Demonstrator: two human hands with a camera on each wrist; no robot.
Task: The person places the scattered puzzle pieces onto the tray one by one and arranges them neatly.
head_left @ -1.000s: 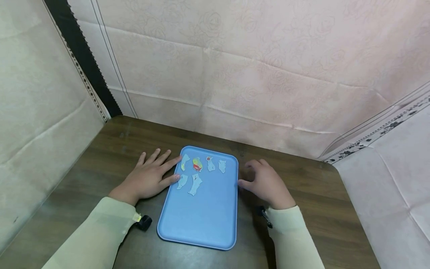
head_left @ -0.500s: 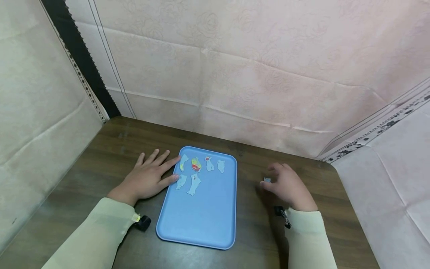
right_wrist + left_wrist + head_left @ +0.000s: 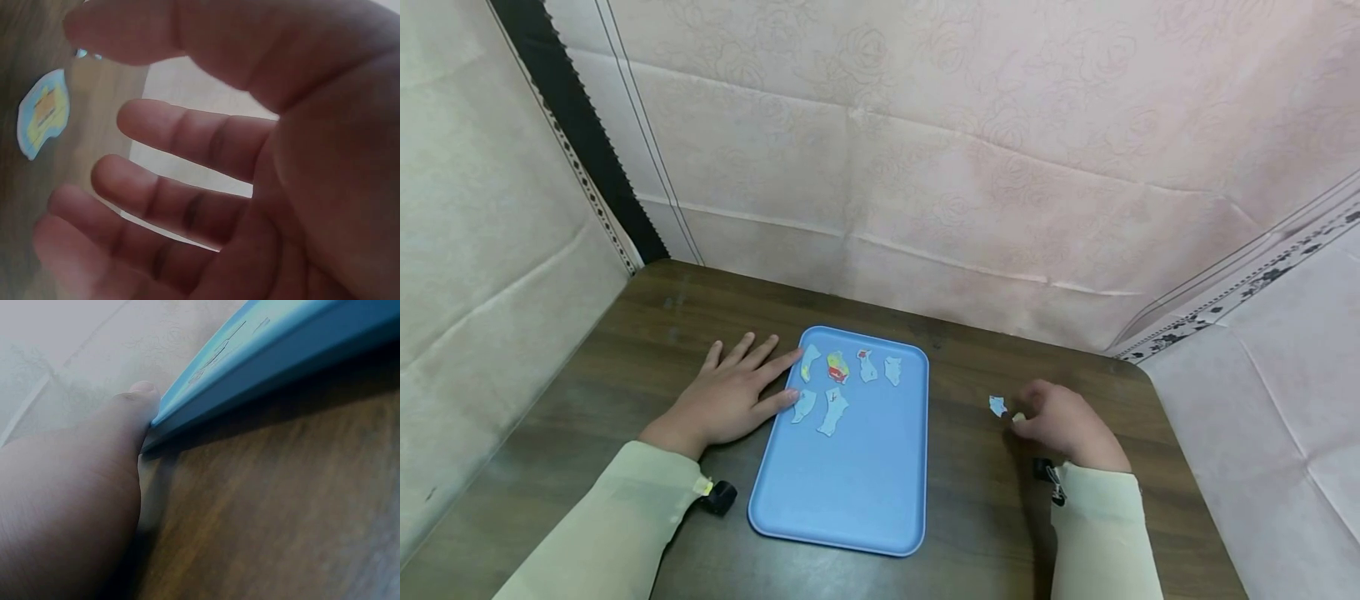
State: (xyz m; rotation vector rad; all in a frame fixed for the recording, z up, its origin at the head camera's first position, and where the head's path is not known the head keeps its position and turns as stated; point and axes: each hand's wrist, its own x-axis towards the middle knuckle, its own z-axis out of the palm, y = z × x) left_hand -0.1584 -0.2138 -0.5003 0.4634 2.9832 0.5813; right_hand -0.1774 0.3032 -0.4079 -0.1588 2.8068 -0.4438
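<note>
My left hand lies spread on the table, with thumb and index fingertips touching the left rim of the blue tray. In the left wrist view the thumb meets the tray edge. Several flat, irregular puzzle-like pieces lie in the tray's upper part, one of them yellow and red. To the right, my right hand hovers over the table, fingers loosely bent. Beside it are a light-blue piece and a pale-yellow one partly hidden by the thumb. The right wrist view shows a yellow-and-blue piece apart from the fingers.
The brown wooden table extends around the tray. Pale patterned cloth hangs behind and on both sides. A dark strip runs down the back left corner. Small dark devices sit at both wrists.
My right hand has moved right, away from the tray's right edge, and a light-blue piece on the table has come into view. The left hand and the tray pieces have stayed in place.
</note>
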